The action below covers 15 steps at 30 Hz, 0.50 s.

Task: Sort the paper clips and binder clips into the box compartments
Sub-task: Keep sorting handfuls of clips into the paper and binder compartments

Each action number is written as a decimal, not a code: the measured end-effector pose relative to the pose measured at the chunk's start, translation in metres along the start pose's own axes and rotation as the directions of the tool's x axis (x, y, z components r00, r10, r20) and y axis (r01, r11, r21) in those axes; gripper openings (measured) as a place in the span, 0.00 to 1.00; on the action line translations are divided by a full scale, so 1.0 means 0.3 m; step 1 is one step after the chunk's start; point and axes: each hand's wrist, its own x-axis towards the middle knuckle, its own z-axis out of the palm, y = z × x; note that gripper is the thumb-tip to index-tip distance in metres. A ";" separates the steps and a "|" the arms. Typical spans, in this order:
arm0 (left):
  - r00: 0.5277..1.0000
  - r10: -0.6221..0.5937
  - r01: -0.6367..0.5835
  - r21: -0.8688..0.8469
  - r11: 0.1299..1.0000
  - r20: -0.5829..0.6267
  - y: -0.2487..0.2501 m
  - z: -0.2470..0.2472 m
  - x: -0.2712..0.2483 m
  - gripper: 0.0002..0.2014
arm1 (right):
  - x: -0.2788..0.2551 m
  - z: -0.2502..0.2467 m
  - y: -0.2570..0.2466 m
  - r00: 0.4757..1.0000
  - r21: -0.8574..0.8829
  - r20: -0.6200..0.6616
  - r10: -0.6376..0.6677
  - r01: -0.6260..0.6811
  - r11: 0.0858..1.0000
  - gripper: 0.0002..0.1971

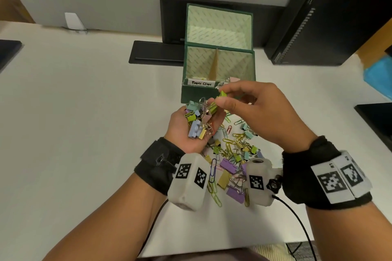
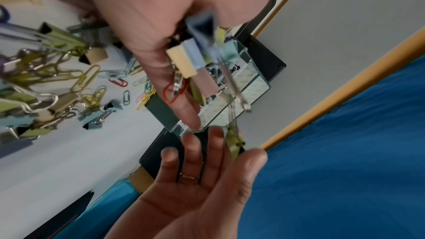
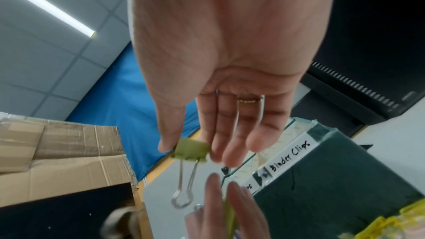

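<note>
My left hand [image 1: 203,112] is palm up and cupped around a heap of pastel binder clips [image 1: 196,122], just in front of the green box [image 1: 199,95]. Above that heap, my right hand [image 1: 220,95] pinches a green binder clip [image 3: 192,149] between thumb and forefinger, its wire handles hanging down. The box stands open with its lid up and a brown divider [image 1: 214,65] between two compartments. The left one is labelled "Paper Clips" [image 1: 201,83], the right one "Binder Clips" [image 3: 289,157]. A pink clip [image 1: 234,79] shows in the right compartment. A mixed pile of clips [image 1: 231,154] lies on the white table under my wrists.
A black computer tower [image 1: 318,17] stands right of the box and a flat black stand [image 1: 157,53] to its left. A dark object [image 1: 377,116] sits at the right table edge, blue cloth [image 1: 379,78] beyond it. A cardboard box [image 3: 64,148] is off to the side.
</note>
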 end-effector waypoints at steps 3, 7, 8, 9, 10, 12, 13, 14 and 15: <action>1.000 -0.012 0.012 0.040 0.999 0.005 -0.005 -0.001 0.001 0.18 | 0.001 0.000 -0.006 0.999 0.071 -0.041 0.010 -0.007 0.997 0.18; 0.999 -0.048 0.048 0.042 0.998 -0.001 0.004 -0.020 0.008 0.26 | 0.006 0.003 -0.009 0.999 0.117 -0.054 0.005 0.001 0.993 0.18; 0.999 -0.047 0.047 0.034 0.998 -0.008 0.005 -0.020 0.009 0.26 | 0.008 0.003 -0.006 0.998 0.117 -0.061 0.003 0.004 0.993 0.18; 0.999 -0.043 0.043 0.016 0.999 -0.012 0.005 -0.019 0.009 0.25 | 0.013 0.000 -0.003 0.997 0.110 -0.083 -0.001 0.010 0.994 0.19; 0.999 -0.040 0.040 -0.010 0.999 -0.015 0.006 -0.019 0.008 0.24 | 0.022 -0.009 0.002 0.992 0.091 -0.124 -0.002 0.013 0.996 0.20; 0.999 -0.040 0.038 -0.055 0.998 -0.030 0.009 -0.023 0.009 0.24 | 0.057 -0.041 0.018 0.969 0.051 -0.245 0.011 0.002 0.999 0.21; 0.999 -0.039 0.037 -0.073 0.997 -0.037 0.012 -0.026 0.010 0.23 | 0.083 -0.062 0.028 0.953 0.042 -0.301 0.022 -0.010 0.999 0.21; 0.999 -0.040 0.037 -0.083 0.996 -0.037 0.013 -0.027 0.010 0.23 | 0.109 -0.082 0.039 0.941 0.029 -0.337 0.035 -0.027 0.999 0.21; 0.998 -0.042 0.039 -0.084 0.996 -0.039 0.013 -0.027 0.008 0.23 | 0.135 -0.097 0.052 0.935 0.003 -0.351 0.049 -0.051 0.999 0.21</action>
